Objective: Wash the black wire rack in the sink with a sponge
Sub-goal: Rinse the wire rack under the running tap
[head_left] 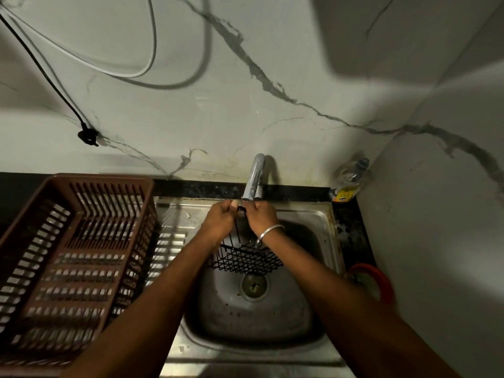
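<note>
A black wire rack (246, 259) with a mesh basket hangs over the steel sink (324, 227), above the drain (254, 286). My left hand (221, 218) and my right hand (261, 215) both grip the rack's top wire, close together, right under the spout of the grey tap (255, 178). A thin stream of water falls past my right wrist, which wears a silver bangle. No sponge shows in either hand or anywhere else.
A brown plastic dish basket (73, 257) fills the draining board on the left. A dish-soap bottle (350, 180) stands in the back right corner. A red-rimmed round object (381, 282) lies on the dark counter at right. Cables hang on the marbled wall.
</note>
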